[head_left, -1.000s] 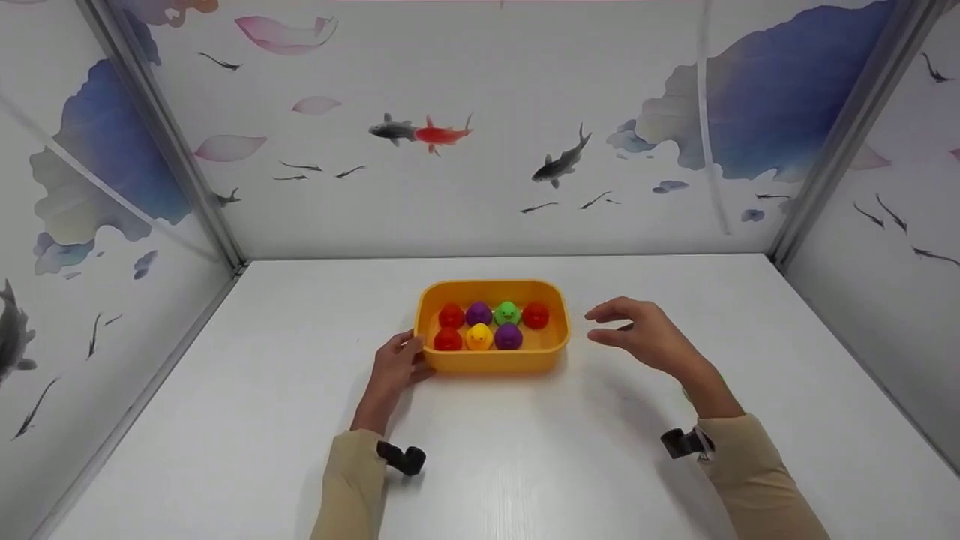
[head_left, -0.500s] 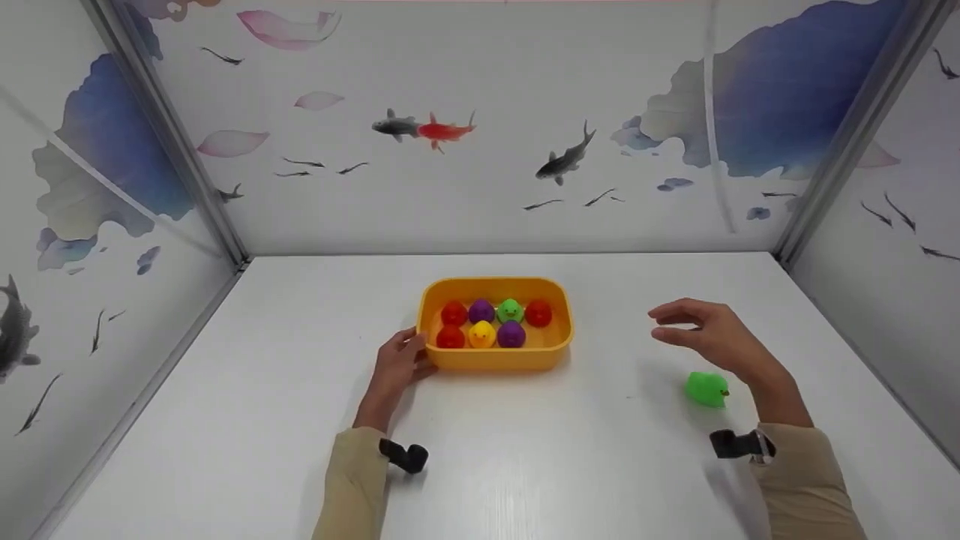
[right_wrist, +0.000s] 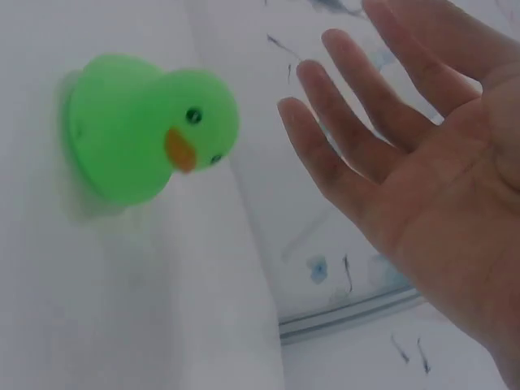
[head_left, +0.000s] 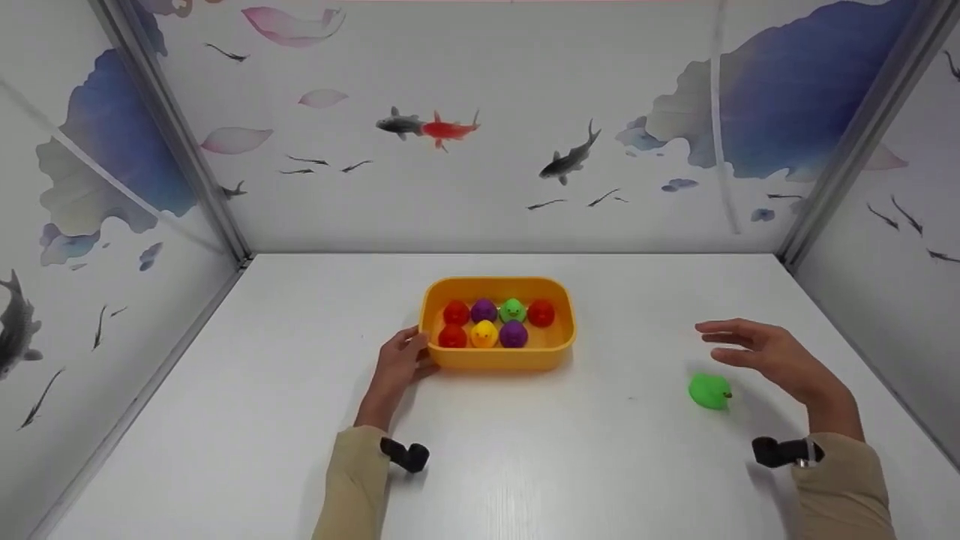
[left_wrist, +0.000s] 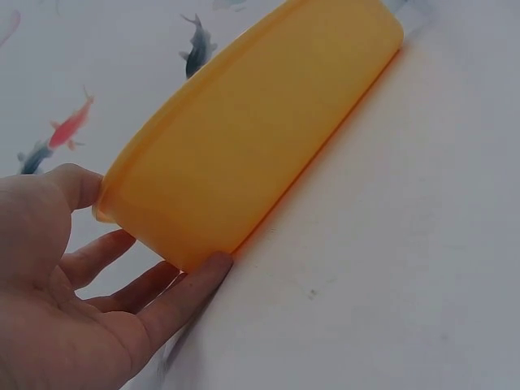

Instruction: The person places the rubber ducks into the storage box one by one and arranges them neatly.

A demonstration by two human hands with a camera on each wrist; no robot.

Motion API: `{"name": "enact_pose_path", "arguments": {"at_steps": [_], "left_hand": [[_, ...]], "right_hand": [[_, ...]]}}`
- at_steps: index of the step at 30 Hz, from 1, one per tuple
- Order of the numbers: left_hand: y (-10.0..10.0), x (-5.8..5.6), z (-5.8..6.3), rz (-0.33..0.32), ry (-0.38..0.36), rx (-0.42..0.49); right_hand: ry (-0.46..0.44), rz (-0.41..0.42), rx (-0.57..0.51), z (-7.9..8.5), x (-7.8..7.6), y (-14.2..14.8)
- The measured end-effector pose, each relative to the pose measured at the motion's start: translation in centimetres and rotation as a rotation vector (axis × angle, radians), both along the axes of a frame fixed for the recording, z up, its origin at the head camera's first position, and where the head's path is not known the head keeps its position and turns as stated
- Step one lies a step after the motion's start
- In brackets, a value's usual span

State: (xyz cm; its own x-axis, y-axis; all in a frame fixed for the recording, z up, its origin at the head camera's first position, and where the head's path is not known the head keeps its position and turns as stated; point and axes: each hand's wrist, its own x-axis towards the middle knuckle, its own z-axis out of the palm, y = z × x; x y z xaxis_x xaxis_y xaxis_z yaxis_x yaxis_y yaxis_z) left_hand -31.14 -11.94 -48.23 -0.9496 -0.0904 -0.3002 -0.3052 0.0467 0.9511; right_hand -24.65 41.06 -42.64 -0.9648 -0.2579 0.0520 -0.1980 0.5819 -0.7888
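Note:
My left hand (head_left: 397,364) holds the left end of a yellow plastic box (head_left: 502,360). In the left wrist view the thumb sits at the box's rim and the fingertips lie at the lower edge of its wall. Inside the box are several small rubber ducks: red (head_left: 541,313), purple (head_left: 514,334), green (head_left: 512,310) and yellow (head_left: 484,334). Apart on the table's right side stands a green rubber duck (head_left: 709,391) with an orange beak. My right hand (head_left: 776,360) is in the air beside and beyond this duck, fingers spread and holding nothing.
The white table (head_left: 525,465) is bounded by a back wall (head_left: 480,217) and side walls printed with fish and lotus patterns. Metal posts (head_left: 847,142) stand at the back corners. Each wrist wears a small black camera (head_left: 405,454).
My right hand has moved right, away from the box and past the loose green duck, which has come into view. Its fingers have spread a little. The left hand stays at the box.

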Motion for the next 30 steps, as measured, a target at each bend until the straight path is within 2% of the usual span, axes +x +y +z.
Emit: {"name": "enact_pose_path", "arguments": {"at_steps": [4, 10, 15, 19, 25, 30], "left_hand": [[0.0, 0.0, -0.1, -0.006, -0.005, -0.004], [-0.1, 0.0, -0.2, -0.009, 0.012, 0.004], [-0.1, 0.1, -0.2, -0.003, 0.055, 0.02], [0.0, 0.2, -0.1, -0.006, 0.053, 0.021], [0.1, 0.2, 0.0, -0.009, 0.034, 0.008], [0.0, 0.1, -0.1, -0.004, 0.021, -0.003]], "right_hand": [[-0.013, 0.048, -0.047, -1.4, 0.2, 1.4], [-0.107, 0.111, -0.086, -2.6, 0.3, 2.3], [-0.169, 0.159, -0.073, -3.5, 0.1, 2.7], [-0.188, 0.192, -0.063, -4.1, 0.0, 3.1], [-0.232, 0.17, -0.073, -4.5, 0.1, 3.4], [-0.257, 0.134, -0.042, -4.4, 0.1, 3.2]]}}
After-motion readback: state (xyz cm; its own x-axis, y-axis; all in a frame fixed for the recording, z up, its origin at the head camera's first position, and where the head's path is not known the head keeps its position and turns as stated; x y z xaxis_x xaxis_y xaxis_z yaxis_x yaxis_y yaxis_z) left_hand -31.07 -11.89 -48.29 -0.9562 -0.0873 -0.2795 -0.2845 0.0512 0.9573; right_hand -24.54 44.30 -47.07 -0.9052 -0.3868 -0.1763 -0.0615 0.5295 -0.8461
